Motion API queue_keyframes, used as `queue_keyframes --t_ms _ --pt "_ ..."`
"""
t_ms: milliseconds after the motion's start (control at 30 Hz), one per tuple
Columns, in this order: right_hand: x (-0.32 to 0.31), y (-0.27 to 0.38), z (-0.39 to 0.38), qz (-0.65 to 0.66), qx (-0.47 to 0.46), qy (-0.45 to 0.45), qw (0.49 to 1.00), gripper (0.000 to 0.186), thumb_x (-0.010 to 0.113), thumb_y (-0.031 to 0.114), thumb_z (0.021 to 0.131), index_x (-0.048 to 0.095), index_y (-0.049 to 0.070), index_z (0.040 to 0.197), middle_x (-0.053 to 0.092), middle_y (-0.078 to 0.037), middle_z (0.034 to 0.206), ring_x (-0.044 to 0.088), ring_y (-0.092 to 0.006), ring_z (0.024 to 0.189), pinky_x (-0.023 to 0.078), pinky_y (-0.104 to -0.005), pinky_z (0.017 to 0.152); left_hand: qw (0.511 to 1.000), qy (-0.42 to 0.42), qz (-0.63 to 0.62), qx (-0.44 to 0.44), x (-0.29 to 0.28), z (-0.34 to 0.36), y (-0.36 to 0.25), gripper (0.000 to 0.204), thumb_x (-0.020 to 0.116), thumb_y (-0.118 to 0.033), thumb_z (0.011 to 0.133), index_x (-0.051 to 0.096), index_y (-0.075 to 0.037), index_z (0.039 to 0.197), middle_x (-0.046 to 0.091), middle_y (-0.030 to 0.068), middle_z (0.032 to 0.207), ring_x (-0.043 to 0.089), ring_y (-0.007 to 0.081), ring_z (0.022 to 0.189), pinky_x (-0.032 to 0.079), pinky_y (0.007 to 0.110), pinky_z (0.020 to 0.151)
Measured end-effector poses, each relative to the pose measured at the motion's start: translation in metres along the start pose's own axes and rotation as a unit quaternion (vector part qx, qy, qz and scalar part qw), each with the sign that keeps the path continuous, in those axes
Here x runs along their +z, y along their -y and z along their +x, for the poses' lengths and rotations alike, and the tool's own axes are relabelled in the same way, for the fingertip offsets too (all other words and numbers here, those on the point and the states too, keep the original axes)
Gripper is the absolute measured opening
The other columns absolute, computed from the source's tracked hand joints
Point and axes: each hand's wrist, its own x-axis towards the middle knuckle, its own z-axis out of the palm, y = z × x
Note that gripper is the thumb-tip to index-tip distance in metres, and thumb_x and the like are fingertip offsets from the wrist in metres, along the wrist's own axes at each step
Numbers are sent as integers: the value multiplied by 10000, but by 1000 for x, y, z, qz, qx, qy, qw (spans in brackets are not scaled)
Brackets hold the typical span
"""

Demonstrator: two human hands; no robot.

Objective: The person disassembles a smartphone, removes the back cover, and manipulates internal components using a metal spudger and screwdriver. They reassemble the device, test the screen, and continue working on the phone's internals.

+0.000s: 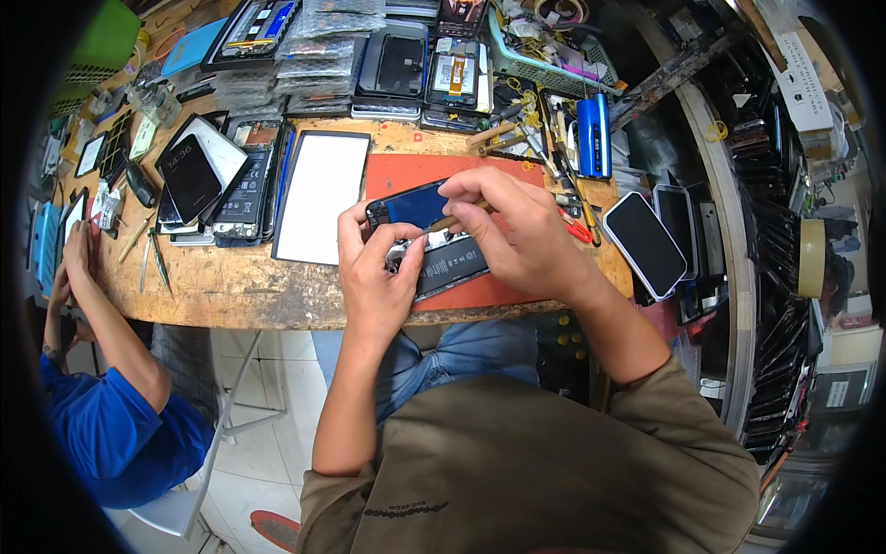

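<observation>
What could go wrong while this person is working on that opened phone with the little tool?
1. The right hand presses a thin tool into the opened phone; a slip might scratch or pierce its parts.
2. The left hand steadies the phone close to the tool tip, so a slip could jab a finger.
3. The phone lies near the table edge, on a red mat; a hard push may slide it off.

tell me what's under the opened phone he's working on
A red mat on the wooden bench lies under the opened phone; the hands hide the phone's middle.
</observation>
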Motion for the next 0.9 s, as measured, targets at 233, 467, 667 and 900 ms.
queue_keyframes --t_ms 233,467,667,900 --pt "3 -2 0 3 -1 6 1000 165 665 -29 989 635 -35 1151 720 -196 1032 742 -380 910 583 -433 769 1000 5 1 -5 0 0 1 151 836 12 861 780 -39 991 556 131 1259 633 276 1160 561 369 899" --pt "3 -1 0 -8 -14 8 1000 170 663 -36 983 638 -38 1150 718 -197 1047 732 -382 935 577 -446 793 1000 0 3 -5 -1 0 0 147 844 4 854 781 -38 980 567 128 1245 634 277 1159 557 370 903" --pt "3 -2 0 -24 -27 11 999 173 651 -49 1000 661 -50 1173 726 -166 1046 761 -284 927 601 -374 789 999 -2 -21 -30 1 0 -1 129 854 -48 842 766 -56 937 583 169 1242 624 350 1164 516 447 994" --pt "4 0 0 -12 -18 2 1000 180 664 -43 975 639 -35 1154 720 -199 1061 727 -390 950 576 -456 802 1000 -12 7 14 1 0 1 139 854 -6 851 770 -29 959 573 126 1241 634 272 1146 556 364 882"
